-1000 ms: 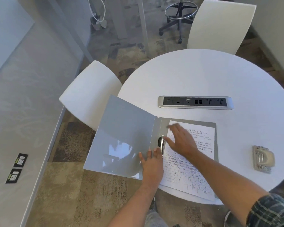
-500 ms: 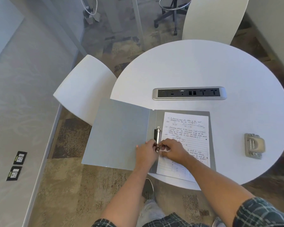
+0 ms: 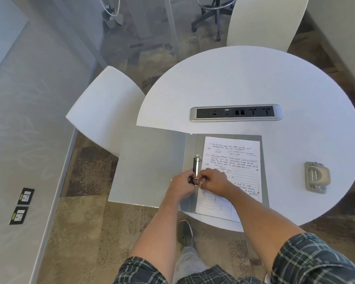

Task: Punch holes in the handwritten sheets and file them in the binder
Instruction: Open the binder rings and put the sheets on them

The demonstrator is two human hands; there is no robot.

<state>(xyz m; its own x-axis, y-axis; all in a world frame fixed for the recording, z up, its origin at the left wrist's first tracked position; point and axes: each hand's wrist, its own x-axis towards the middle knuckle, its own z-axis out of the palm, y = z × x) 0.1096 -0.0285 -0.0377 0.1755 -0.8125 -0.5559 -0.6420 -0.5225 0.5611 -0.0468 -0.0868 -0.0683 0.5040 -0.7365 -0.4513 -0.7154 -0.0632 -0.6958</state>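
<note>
At binder [image 3: 152,167] ring [image 3: 196,179], fingers [image 3: 203,178] pinching

The person wore a short-sleeved shirt in a dark green and grey plaid with thin light lines; the right sleeve [image 3: 316,261] and the left sleeve [image 3: 139,272] both ended above the elbow, with the forearms bare. Light grey trousers [image 3: 188,261] and a grey slip-on shoe with a pale sole edge [image 3: 184,232] were worn.

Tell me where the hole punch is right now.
In the head view, the hole punch sits on the right side of the round table, right of the open binder, untouched by either hand.
</note>
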